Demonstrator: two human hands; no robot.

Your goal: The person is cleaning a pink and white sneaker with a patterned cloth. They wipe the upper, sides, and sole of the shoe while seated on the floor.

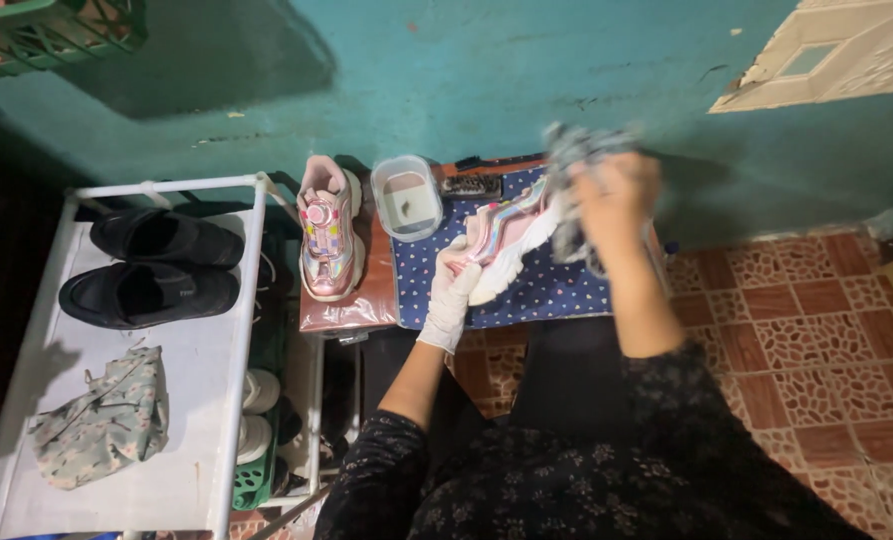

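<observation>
Sneaker (501,240) in pink and white sits tipped on its side on the blue dotted cloth (551,290), right over the small table (351,305); the left hand (451,290), in a white glove, has its fingers curled around the heel end, and the right hand (616,195) is bare and closed tight on a grey rag (576,150) pressed at the toe end; that part is blurry so I can't tell exactly where rag meets shoe. Looks like a light kid-size thing, puffy soft upper with a stiff chunky sole, shiny panels probably a bit slick; I'd say grabbing by the sole or heel is the safest bet. Count-wise: two pink sneakers, the second one (328,240) standing just left of the cloth; one clear plastic tub (406,197); one brush (471,185) behind it; two black shoes (151,265) plus one camo cloth bundle (101,415) on the white rack (236,330).
</observation>
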